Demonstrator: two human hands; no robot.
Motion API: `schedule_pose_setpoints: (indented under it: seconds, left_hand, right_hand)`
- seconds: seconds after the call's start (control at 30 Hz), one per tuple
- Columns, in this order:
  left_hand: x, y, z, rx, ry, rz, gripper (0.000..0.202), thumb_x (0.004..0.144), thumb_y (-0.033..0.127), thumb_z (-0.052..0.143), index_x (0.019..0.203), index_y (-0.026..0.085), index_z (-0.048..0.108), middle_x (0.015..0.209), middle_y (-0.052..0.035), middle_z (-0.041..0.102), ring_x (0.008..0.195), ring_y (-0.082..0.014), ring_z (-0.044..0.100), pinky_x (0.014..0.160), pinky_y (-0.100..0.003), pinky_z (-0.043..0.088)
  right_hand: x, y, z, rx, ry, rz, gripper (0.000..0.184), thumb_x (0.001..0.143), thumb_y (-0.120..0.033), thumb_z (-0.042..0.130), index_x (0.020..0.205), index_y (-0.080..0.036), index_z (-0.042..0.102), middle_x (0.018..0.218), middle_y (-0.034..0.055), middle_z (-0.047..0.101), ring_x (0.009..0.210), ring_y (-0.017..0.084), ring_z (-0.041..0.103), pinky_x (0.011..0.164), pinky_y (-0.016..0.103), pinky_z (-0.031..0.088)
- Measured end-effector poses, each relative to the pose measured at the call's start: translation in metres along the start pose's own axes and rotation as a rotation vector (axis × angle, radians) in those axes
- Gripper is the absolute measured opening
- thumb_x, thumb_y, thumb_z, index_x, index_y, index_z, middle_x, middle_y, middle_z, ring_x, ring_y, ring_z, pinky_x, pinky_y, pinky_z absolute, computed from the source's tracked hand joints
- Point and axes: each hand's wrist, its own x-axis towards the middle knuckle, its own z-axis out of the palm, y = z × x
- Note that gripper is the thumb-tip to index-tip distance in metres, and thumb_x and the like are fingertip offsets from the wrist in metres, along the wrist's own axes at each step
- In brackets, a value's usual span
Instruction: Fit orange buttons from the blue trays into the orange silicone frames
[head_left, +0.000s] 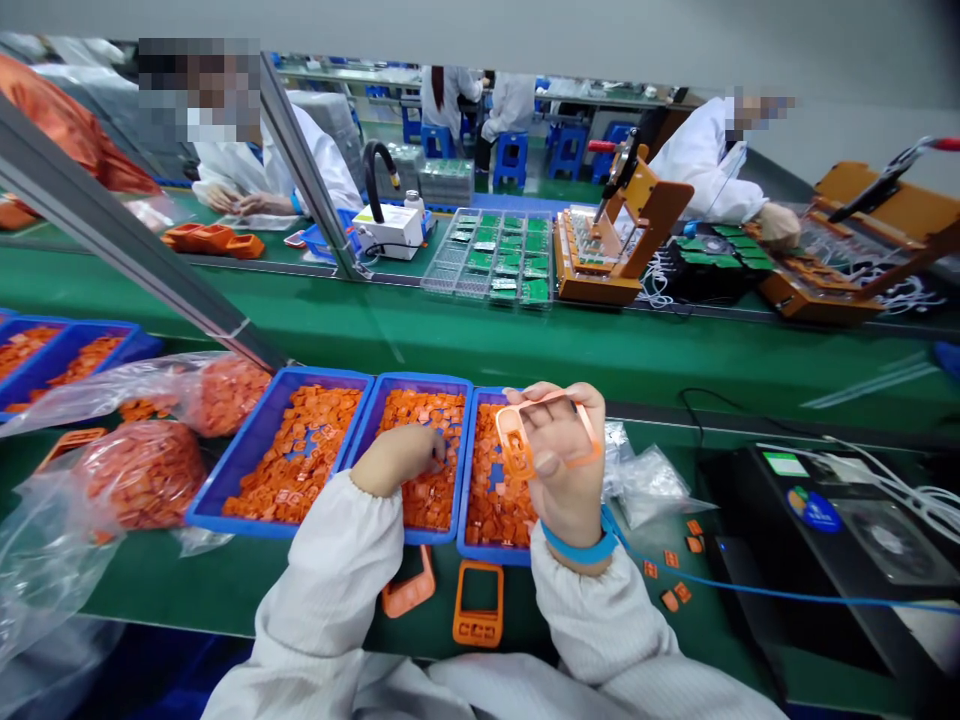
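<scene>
My right hand (pixel 566 470) is raised over the right-hand bin, palm up, with its fingers curled round an orange plastic housing frame (pixel 516 452). The frame has a large rectangular window and smaller cut-outs at one end. My left hand (pixel 401 458) reaches down to the small orange plastic pieces (pixel 431 505) in the middle blue bin (pixel 458 470). Its fingers are bent together and partly hidden; I cannot make out what they pinch. Two more orange frames, one flat (pixel 478 632) and one partly under my left sleeve (pixel 420 597), lie near the table's front edge.
At left are another blue bin (pixel 214 505) of orange pieces and clear bags (pixel 139 475) of parts. To the right lie loose orange pieces (pixel 670 559), a clear plastic bag (pixel 652 485) and a black machine (pixel 817 560). A blue cord (pixel 750 592) runs from my right wristband.
</scene>
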Motion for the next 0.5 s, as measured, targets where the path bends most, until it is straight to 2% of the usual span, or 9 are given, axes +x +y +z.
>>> schedule_pose_setpoints:
  seconds: [0.17, 0.3, 0.4, 0.5]
  left_hand:
    - [-0.012, 0.006, -0.012, -0.025, 0.099, 0.104, 0.011, 0.087, 0.024, 0.07, 0.085, 0.022, 0.081, 0.081, -0.0035, 0.08, 0.071, -0.0182, 0.07, 0.068, -0.026, 0.047]
    - [-0.026, 0.02, -0.029, -0.093, 0.237, 0.19, 0.016, 0.091, 0.022, 0.063, 0.092, 0.02, 0.079, 0.089, -0.0042, 0.082, 0.075, -0.0167, 0.073, 0.072, -0.024, 0.05]
    - [-0.04, 0.03, -0.038, -0.255, 0.434, 0.323, 0.017, 0.093, 0.021, 0.06, 0.097, 0.018, 0.076, 0.079, -0.0019, 0.079, 0.061, -0.012, 0.069, 0.062, -0.02, 0.049]
    - [-0.052, 0.037, -0.044, -0.416, 0.652, 0.509, 0.014, 0.09, 0.017, 0.062, 0.093, 0.017, 0.075, 0.067, 0.0014, 0.075, 0.05, -0.0092, 0.064, 0.053, -0.018, 0.046]
  right_hand:
    - [0.0, -0.002, -0.001, 0.006, -0.018, -0.001, 0.056, 0.075, -0.042, 0.096, 0.118, -0.037, 0.061, 0.116, -0.0017, 0.071, 0.114, 0.019, 0.073, 0.109, 0.042, 0.057]
    - [0.001, -0.002, -0.002, -0.013, -0.021, 0.01, 0.054, 0.076, -0.038, 0.096, 0.117, -0.036, 0.061, 0.116, -0.0006, 0.071, 0.115, 0.02, 0.073, 0.106, 0.042, 0.059]
    - [0.002, 0.0, -0.004, -0.034, -0.035, 0.042, 0.052, 0.078, -0.029, 0.094, 0.117, -0.035, 0.061, 0.116, -0.0004, 0.072, 0.117, 0.02, 0.074, 0.105, 0.039, 0.059]
    - [0.002, 0.004, -0.004, -0.078, -0.056, 0.111, 0.052, 0.078, -0.023, 0.093, 0.116, -0.034, 0.06, 0.115, 0.0, 0.072, 0.115, 0.019, 0.073, 0.101, 0.038, 0.061]
